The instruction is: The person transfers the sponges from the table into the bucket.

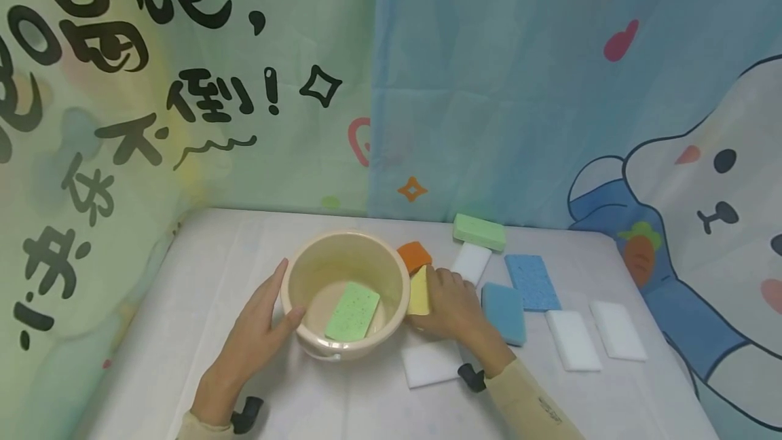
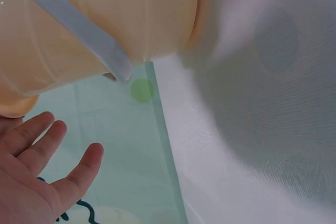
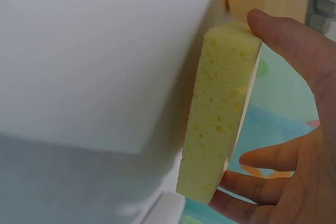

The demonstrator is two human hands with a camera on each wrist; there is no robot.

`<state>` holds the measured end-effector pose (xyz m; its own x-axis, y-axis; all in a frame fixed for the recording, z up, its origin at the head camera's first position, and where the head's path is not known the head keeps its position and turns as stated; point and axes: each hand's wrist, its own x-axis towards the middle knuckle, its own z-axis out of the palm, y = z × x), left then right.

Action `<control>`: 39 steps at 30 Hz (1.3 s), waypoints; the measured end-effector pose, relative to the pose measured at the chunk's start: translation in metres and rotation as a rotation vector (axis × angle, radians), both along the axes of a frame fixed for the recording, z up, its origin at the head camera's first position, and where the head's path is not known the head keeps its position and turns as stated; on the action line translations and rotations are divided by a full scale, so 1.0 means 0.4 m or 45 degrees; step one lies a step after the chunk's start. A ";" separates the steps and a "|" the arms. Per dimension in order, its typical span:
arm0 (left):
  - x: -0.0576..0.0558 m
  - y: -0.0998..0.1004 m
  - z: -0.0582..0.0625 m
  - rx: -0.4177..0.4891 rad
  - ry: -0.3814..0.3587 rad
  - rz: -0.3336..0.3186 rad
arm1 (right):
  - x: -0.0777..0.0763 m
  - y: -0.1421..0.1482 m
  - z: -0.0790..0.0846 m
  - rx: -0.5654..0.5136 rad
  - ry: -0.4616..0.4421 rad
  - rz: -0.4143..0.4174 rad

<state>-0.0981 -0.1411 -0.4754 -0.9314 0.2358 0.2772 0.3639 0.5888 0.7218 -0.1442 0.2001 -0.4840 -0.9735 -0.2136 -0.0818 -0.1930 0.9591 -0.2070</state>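
Note:
A cream bucket (image 1: 342,258) stands on the white-covered table, with a speckled green sponge (image 1: 353,312) lying inside on its bottom. My left hand (image 1: 256,331) is at the bucket's left side, thumb at the rim. In the left wrist view its fingers (image 2: 79,174) are straight and spread below the bucket wall and its pale handle (image 2: 79,30). Just right of the bucket, my right hand (image 1: 455,304) grips a yellow sponge (image 1: 419,294). The right wrist view shows this sponge (image 3: 218,108) on edge, thumb at one end and fingertips near the other.
Behind the yellow sponge lies an orange sponge (image 1: 414,257). Farther back are a green block (image 1: 479,232) and a white pad (image 1: 472,262). Blue sponges (image 1: 504,313) and white pads (image 1: 573,340) lie to the right. Another white pad (image 1: 430,363) is in front. Printed cloth (image 1: 464,121) hangs behind.

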 end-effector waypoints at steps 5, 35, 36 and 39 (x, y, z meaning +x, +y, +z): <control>0.000 0.000 -0.001 -0.002 0.001 -0.002 | 0.006 0.007 0.019 0.009 0.051 0.028; -0.001 0.002 0.001 -0.018 0.032 0.007 | 0.061 0.068 0.249 0.009 0.206 0.179; -0.001 0.002 0.001 -0.017 0.035 0.007 | 0.062 0.069 0.253 0.014 0.210 0.188; -0.001 0.002 0.001 -0.019 0.036 0.009 | 0.062 0.072 0.265 0.020 0.207 0.206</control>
